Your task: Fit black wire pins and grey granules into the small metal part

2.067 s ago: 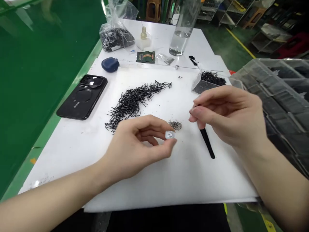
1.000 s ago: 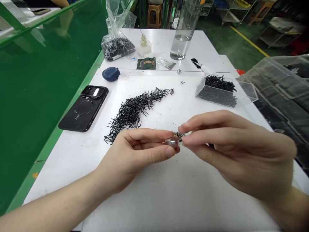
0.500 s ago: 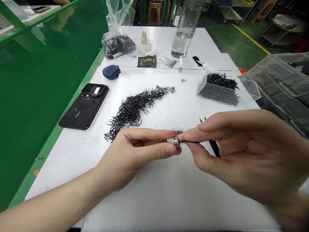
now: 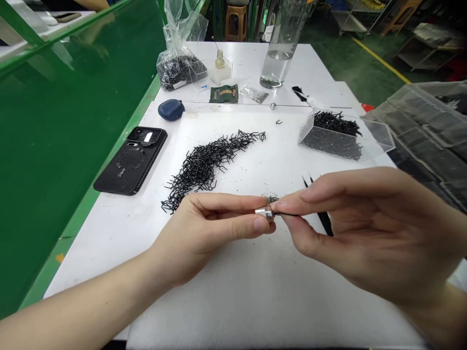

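Observation:
My left hand [image 4: 215, 231] pinches a small silver metal part [image 4: 264, 212] between thumb and fingertips. My right hand [image 4: 368, 228] is shut on black fine-tipped tweezers [image 4: 323, 219], whose tip reaches the metal part from the right. The tweezers' tail ends stick out behind the fingers. Just above the hands lies a small heap of grey granules [image 4: 272, 199]. A long pile of black bent wire staples [image 4: 204, 165] sits on the white foam sheet [image 4: 241, 301], left of the hands, close to my left fingers.
A clear acrylic tray [image 4: 330, 138] of black staples stands at the right, beyond a larger clear compartment box [image 4: 423, 126]. Farther back are a black phone [image 4: 129, 163], navy case [image 4: 171, 110], bagged staples [image 4: 178, 70] and water glass [image 4: 279, 63]. A green partition [image 4: 73, 136] runs left.
Over the last two seconds, my right hand has lifted the tweezers from the sheet and brought their tip to the metal part. Both hands have closed together. The view has shifted slightly.

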`<state>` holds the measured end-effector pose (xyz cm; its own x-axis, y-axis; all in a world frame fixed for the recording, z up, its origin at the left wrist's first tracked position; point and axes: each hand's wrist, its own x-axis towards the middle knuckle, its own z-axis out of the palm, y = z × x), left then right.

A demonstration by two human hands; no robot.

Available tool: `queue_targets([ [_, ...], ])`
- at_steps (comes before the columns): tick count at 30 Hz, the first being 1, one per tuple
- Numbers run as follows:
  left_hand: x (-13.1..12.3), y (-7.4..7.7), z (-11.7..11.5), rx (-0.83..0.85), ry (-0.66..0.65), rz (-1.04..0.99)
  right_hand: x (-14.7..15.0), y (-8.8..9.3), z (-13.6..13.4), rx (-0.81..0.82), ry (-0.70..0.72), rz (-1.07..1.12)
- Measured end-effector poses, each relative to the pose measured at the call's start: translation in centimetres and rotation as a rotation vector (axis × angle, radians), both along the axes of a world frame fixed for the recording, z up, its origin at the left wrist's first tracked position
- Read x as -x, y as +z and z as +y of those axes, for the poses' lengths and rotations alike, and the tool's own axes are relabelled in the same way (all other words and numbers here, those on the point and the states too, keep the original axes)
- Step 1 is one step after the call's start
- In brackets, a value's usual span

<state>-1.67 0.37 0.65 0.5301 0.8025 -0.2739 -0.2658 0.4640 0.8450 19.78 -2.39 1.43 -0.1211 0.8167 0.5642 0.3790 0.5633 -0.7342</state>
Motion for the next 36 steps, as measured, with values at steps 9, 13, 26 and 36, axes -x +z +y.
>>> queue_targets([
  [9,0.2,-0.1,-0.1,0.027,0.003,0.009,-0.4,0.2,-0.2,-0.027,-0.095,-0.224],
  [13,0.0,0.0,0.0,0.028,0.02,0.043,-0.3,0.3,-0.2,-0.019,-0.031,-0.131],
  [26,0.2,0.2,-0.1,0.089,-0.009,-0.038,-0.2,1.0,0.4,-0.12,0.074,-0.159],
  [36,0.2,-0.1,-0.1,0.059,-0.006,-0.03,-0.1,0.6,0.5,-0.085,0.126,-0.077],
])
